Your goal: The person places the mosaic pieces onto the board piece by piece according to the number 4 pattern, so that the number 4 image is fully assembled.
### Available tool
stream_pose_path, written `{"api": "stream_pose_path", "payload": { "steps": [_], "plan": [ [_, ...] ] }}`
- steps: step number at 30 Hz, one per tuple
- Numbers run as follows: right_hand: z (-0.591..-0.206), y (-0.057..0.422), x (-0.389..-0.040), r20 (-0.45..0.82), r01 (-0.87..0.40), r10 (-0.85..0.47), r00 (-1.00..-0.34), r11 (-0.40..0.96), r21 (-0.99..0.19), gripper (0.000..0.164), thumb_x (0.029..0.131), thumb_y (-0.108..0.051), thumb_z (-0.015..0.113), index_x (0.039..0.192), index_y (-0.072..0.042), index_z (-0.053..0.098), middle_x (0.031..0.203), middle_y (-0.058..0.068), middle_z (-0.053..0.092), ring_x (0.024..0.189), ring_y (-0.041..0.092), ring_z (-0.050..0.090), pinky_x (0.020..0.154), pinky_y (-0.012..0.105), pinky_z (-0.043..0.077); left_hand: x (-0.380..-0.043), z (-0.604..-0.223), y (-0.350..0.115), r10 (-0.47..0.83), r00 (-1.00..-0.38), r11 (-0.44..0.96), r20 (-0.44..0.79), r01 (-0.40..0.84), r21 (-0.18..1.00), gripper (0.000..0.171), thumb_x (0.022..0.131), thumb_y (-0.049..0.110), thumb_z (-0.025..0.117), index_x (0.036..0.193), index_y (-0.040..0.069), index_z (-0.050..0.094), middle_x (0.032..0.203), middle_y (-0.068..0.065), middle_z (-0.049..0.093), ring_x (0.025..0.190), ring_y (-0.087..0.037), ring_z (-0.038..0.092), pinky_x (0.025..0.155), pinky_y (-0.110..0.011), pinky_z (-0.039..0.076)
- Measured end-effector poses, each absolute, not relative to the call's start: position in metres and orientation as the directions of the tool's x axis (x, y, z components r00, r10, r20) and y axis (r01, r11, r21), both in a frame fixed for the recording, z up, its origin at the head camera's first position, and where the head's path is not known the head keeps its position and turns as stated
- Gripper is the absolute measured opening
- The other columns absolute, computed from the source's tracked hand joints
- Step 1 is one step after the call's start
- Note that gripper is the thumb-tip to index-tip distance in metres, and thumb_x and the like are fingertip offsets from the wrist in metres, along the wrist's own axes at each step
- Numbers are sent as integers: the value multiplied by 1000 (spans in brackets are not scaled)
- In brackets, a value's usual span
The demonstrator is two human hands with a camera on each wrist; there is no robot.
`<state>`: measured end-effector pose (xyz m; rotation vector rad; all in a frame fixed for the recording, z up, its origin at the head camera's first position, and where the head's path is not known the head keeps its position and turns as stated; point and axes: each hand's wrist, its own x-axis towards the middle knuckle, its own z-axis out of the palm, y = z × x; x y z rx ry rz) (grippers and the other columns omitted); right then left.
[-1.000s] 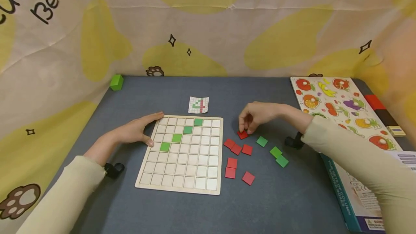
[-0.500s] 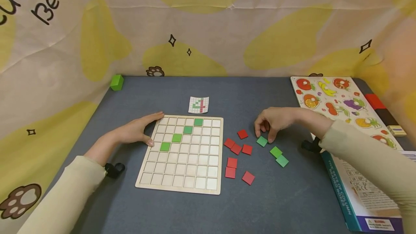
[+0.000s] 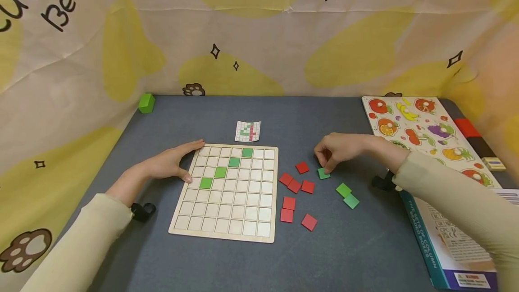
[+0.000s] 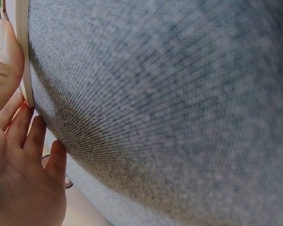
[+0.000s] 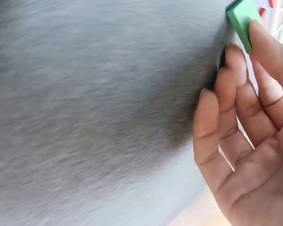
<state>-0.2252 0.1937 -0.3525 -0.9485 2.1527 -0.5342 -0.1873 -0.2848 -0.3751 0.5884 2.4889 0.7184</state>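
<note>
My right hand [image 3: 339,150] pinches a small green square tile [image 3: 324,173] to the right of the board. In the right wrist view the thumb lies on that green tile [image 5: 244,20], while the other fingers are bent loosely below it. A pale wooden grid board [image 3: 227,202] lies flat, with several green tiles set in a diagonal line across its squares. Against its upper left edge rests my left hand [image 3: 172,161], fingers extended and thumb at the rim. The left wrist view shows the thumb over the board's edge [image 4: 22,56].
Several red tiles [image 3: 307,187] lie right of the board, with two more green tiles [image 3: 343,189] beyond. A small pattern card [image 3: 248,131] sits behind the board. At the right are a fruit-picture board [image 3: 430,134] and a boxed set [image 3: 458,247]; a green block [image 3: 146,102] stands far left.
My right hand has gone from a red tile, left lying on the table, to the green tile and now pinches it, shifted slightly left. The left hand has stayed put.
</note>
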Motion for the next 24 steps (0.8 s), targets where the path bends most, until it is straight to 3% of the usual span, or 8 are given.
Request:
{"api": "stream_pose_path", "payload": {
  "steps": [6,11,17,24],
  "plan": [
    [-344,160,-229,-312,-461,-761,-569,609,-645,13,84,-14,75,79,-12,63,72,-2,59,66,10,50,64,24,42,-186,-374,-285,512,-795,771,-326,258,582,114,70,32,86,159,7,19,167,-19,12,153,-45,10,118,-65,16],
    [-340,116,-229,-136,-483,-759,-637,530,-697,12,88,-13,70,100,-11,67,83,2,63,74,15,56,69,29,47,-187,-374,-285,520,-790,768,-326,264,583,114,70,32,86,158,6,19,167,-19,12,153,-45,9,119,-65,15],
    [-344,55,-223,-20,-526,-770,-637,454,-720,20,89,-13,65,109,-12,70,80,-1,61,71,11,54,71,26,45,-189,-375,-285,525,-786,763,-325,267,589,115,69,34,86,158,5,19,167,-20,11,153,-46,9,118,-65,15],
    [-355,-15,-186,-39,-490,-784,-620,425,-761,19,87,-8,68,106,-10,73,77,1,69,63,5,56,64,17,45,-189,-376,-287,531,-785,757,-318,271,594,114,69,36,85,158,6,20,167,-20,12,153,-46,9,117,-67,15]
  ]
}}
